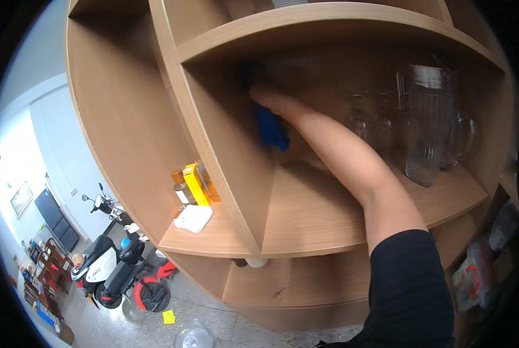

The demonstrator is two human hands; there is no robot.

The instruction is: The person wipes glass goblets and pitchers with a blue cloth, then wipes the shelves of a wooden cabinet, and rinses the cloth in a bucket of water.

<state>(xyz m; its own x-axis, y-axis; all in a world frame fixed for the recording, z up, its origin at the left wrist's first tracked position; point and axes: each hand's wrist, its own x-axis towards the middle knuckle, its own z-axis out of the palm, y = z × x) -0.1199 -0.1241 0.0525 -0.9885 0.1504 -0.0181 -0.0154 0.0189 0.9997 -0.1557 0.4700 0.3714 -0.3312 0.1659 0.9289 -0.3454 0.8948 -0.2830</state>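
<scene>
My right hand (264, 96) reaches deep into a wooden shelf compartment, in its dark upper left corner near the back. It is blurred and shadowed, and its fingertips are hard to make out. A blue cloth (272, 128) hangs down from under the hand, gripped in it, close to the compartment's left wall (233, 143). To the right of my forearm stand a tall clear glass pitcher (426, 126) and several clear glass mugs (385, 126) on the same shelf board (316, 209). My left hand is out of view.
The narrow left compartment holds a yellow box (196, 185), a brown-capped bottle (182, 189) and a white packet (194, 218). A clear container (193, 335) is below, at the bottom edge. An electric scooter (111, 261) stands at left. Plastic bags (472, 278) lie at right.
</scene>
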